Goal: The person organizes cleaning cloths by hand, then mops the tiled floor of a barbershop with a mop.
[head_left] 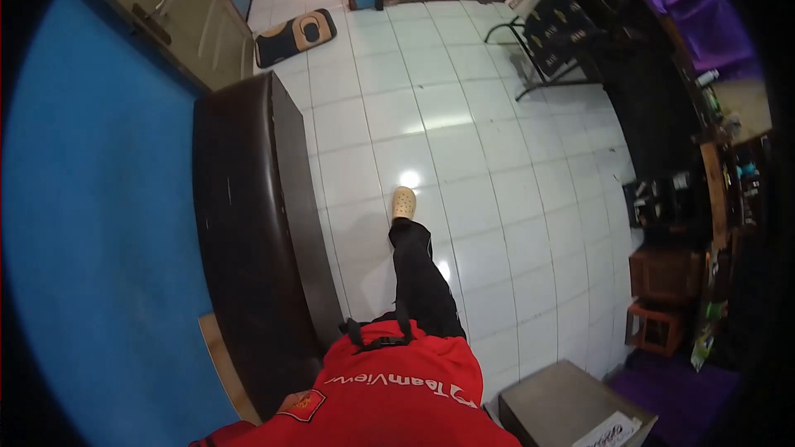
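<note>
Neither of my hands shows in the head view. Below me are my red shirt (397, 381) with white lettering and a black buckled strap (385, 341) at the waist. One leg in black trousers (422, 273) is stretched forward, with a cream clog (403, 203) on the foot, on the white tiled floor (464, 165). My other foot is hidden. Close on my left runs a long dark brown padded bench (240, 215) against the blue wall. A grey box-like thing (563, 410) with a white label stands near my right side.
Ahead on the left is a door (182, 16), with a patterned mat (296, 36) by the doorway. A black folding chair (555, 41) stands at the upper right. Along the right are a wooden crate (654, 327), shelves with small items and purple cloth (704, 12).
</note>
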The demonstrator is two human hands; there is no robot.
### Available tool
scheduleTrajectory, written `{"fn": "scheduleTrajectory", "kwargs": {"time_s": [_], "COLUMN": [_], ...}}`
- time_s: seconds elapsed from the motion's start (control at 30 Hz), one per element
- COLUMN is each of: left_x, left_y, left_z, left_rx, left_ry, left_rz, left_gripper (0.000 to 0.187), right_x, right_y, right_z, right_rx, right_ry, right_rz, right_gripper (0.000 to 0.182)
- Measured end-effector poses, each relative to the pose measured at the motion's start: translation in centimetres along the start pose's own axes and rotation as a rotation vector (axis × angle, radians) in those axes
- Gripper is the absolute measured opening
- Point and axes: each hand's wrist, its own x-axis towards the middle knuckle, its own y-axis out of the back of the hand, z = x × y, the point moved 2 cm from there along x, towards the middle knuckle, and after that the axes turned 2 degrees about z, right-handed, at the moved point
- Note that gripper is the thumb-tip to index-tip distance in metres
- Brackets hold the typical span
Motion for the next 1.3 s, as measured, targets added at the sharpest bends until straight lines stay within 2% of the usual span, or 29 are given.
{"fn": "scheduleTrajectory", "kwargs": {"time_s": [0.07, 0.13, 0.2, 0.23, 0.27, 0.3, 0.33, 0.37, 0.4, 0.43, 0.47, 0.5, 0.53, 0.57, 0.6, 0.63, 0.7, 0.73, 0.77, 0.8, 0.83, 0.87, 0.9, 0.97, 1.0, 1.1, 1.17, 1.23, 1.3], "left_x": [2.4, 5.4, 8.5, 9.7, 9.6, 6.2, 5.6, 5.5, 4.6, 3.6, 3.9, 6.6, 10.0, 12.5, 13.1, 16.0, 21.2, 23.0, 25.3, 27.4, 24.5, 21.9, 19.9, 19.4, 20.6, 21.5, 23.5, 25.5, 29.8], "left_y": [5.1, 10.5, 17.5, 21.1, 24.5, 28.6, 32.2, 35.1, 37.9, 40.5, 42.8, 44.9, 47.5, 50.0, 52.9, 57.0, 65.2, 70.5, 76.7, 81.3, 86.6, 91.7, 96.1, 103.6, 106.8, 114.2, 117.6, 120.9, 124.8], "left_z": [6.6, 14.4, 24.1, 29.2, 34.2, 40.8, 44.5, 47.3, 50.7, 53.6, 55.6, 55.9, 55.2, 55.4, 57.2, 58.5, 60.0, 62.5, 65.2, 68.3, 73.8, 78.3, 82.5, 89.1, 91.5, 100.6, 105.0, 108.6, 110.5], "left_rx": [0.001, 0.066, 0.247, 0.369, 0.399, 0.329, -0.118, -0.57, -0.594, -0.941, -1.271, -1.285, -1.014, -0.733, -0.664, -0.667, -0.662, -0.811, -0.719, -0.651, -0.589, -0.519, -0.546, -0.574, -0.598, -0.488, -0.427, -0.504, -0.527], "left_ry": [-0.032, -0.101, -0.229, -0.34, -0.449, -0.642, -0.641, -0.62, -0.602, -0.469, -0.328, -0.323, -0.362, -0.386, -0.405, -0.417, -0.294, -0.27, -0.42, -0.556, -0.656, -0.648, -0.68, -0.763, -0.816, -0.807, -0.84, -0.906, -0.87], "left_rz": [0.042, 0.096, 0.191, 0.301, 0.45, 0.733, 0.749, 0.746, 0.755, 0.649, 0.527, 0.535, 0.729, 0.903, 1.06, 1.07, 1.154, 1.033, 1.088, 1.136, 1.113, 1.068, 1.037, 0.967, 0.927, 0.845, 0.841, 0.801, 0.755], "left_gripper": [0.036, 0.036, 0.037, 0.037, 0.037, 0.035, 0.033, 0.031, 0.031, 0.03, 0.029, 0.029, 0.029, 0.03, 0.032, 0.032, 0.033, 0.033, 0.033, 0.033, 0.033, 0.034, 0.035, 0.035, 0.034, 0.032, 0.03, 0.029, 0.028], "right_x": [4.5, 9.7, 14.6, 16.4, 18.4, 20.6, 21.0, 22.1, 21.1, 20.1, 21.1, 22.4, 23.6, 25.0, 26.4, 27.8, 31.5, 33.6, 36.9, 40.4, 40.4, 38.5, 37.7, 37.1, 37.2, 38.7, 41.3, 44.1, 47.7], "right_y": [-2.2, -2.1, 0.7, 2.4, 3.9, 4.8, 5.9, 6.5, 6.9, 6.8, 5.9, 4.6, 3.0, 0.8, -1.5, -4.4, -11.4, -15.3, -19.3, -23.9, -26.5, -27.9, -29.1, -29.8, -30.0, -30.4, -31.5, -33.1, -35.9], "right_z": [-6.3, -14.7, -27.1, -34.8, -42.4, -49.7, -57.6, -64.2, -71.8, -78.5, -83.3, -87.7, -91.9, -95.3, -98.6, -102.1, -107.4, -109.6, -110.4, -110.8, -113.3, -116.9, -119.7, -125.0, -127.3, -133.7, -138.1, -142.9, -149.6], "right_rx": [-0.086, -0.18, -0.199, -0.181, 0.003, 0.121, 0.2, 0.174, 0.116, 0.06, 0.04, 0.028, -0.005, -0.007, -0.009, 0.001, -0.015, -0.075, -0.163, -0.157, -0.418, -0.497, -0.614, -0.585, -0.505, -0.398, -0.405, -0.411, -0.393], "right_ry": [0.002, 0.094, 0.294, 0.407, 0.545, 0.556, 0.461, 0.506, 0.674, 0.838, 0.863, 0.894, 0.871, 0.882, 0.905, 0.929, 0.877, 0.924, 0.844, 0.852, 0.751, 0.679, 0.726, 0.557, 0.505, 0.564, 0.564, 0.567, 0.598], "right_rz": [-0.067, -0.064, 0.103, 0.204, 0.288, 0.282, 0.165, 0.099, 0.13, 0.16, 0.133, 0.11, 0.109, 0.101, 0.089, 0.085, 0.049, 0.016, -0.037, -0.077, -0.138, -0.326, -0.448, -0.524, -0.462, -0.113, -0.102, -0.106, -0.102], "right_gripper": [0.032, 0.032, 0.032, 0.032, 0.032, 0.032, 0.031, 0.032, 0.033, 0.034, 0.034, 0.035, 0.034, 0.034, 0.033, 0.033, 0.03, 0.026, 0.024, 0.027, 0.037, 0.049, 0.057, 0.059, 0.058, 0.048, 0.047, 0.046, 0.044]}}
